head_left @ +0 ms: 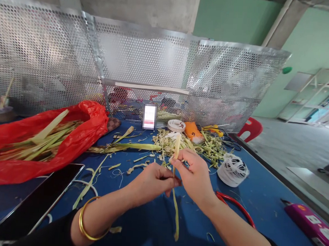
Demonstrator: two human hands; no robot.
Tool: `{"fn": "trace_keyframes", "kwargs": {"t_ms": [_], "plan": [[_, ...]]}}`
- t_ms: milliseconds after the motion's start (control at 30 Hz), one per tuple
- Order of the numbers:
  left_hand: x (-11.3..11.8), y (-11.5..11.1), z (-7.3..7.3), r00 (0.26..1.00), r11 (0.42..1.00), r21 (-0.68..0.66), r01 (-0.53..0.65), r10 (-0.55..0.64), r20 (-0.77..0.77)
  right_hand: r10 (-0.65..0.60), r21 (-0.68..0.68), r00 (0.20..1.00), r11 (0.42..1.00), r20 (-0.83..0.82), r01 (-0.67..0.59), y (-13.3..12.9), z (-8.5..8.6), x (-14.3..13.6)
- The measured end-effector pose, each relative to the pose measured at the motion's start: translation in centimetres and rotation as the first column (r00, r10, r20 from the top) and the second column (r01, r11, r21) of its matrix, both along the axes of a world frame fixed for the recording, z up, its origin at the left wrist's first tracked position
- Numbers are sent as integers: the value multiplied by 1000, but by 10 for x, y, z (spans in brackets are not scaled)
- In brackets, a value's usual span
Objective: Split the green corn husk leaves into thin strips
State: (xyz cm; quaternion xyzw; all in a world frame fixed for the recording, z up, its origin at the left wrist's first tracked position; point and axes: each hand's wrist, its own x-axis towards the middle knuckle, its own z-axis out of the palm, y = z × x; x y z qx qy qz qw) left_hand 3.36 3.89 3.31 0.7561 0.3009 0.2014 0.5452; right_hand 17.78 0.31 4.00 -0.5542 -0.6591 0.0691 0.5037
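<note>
A narrow strip of dried leaf hangs down between my hands over the blue table, its pale upper end standing up above my right fingers. My left hand pinches the strip lower down, thumb and fingers pressed together. My right hand grips it just above, between thumb and forefinger. Behind the hands lies a pile of leaf scraps. A roll of white cord sits right of my right hand.
At the left are a red plastic bag of long leaves and a dark tablet. An orange packet, a tape roll, red-handled tool and purple device lie on the blue table. A perforated metal screen stands behind.
</note>
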Motion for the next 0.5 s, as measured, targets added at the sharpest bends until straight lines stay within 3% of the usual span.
{"fn": "trace_keyframes", "kwargs": {"t_ms": [233, 367, 433, 500], "plan": [[-3, -1, 0, 998, 995, -73, 61, -62, -11, -42, 65, 999, 997, 12, 42, -1, -9, -7], [1, 0, 0, 997, 972, -225, -63, 72, 29, -76, 127, 987, 990, 140, 59, 3, -3, 2], [2, 1, 1, 984, 933, -340, -116, 155, 88, -164, 232, 961, 966, 221, 112, 2, 4, 12], [0, 2, 4, 964, 891, -434, -134, 218, 150, -274, 320, 940, 926, 203, 201, 1, 11, 23]]}}
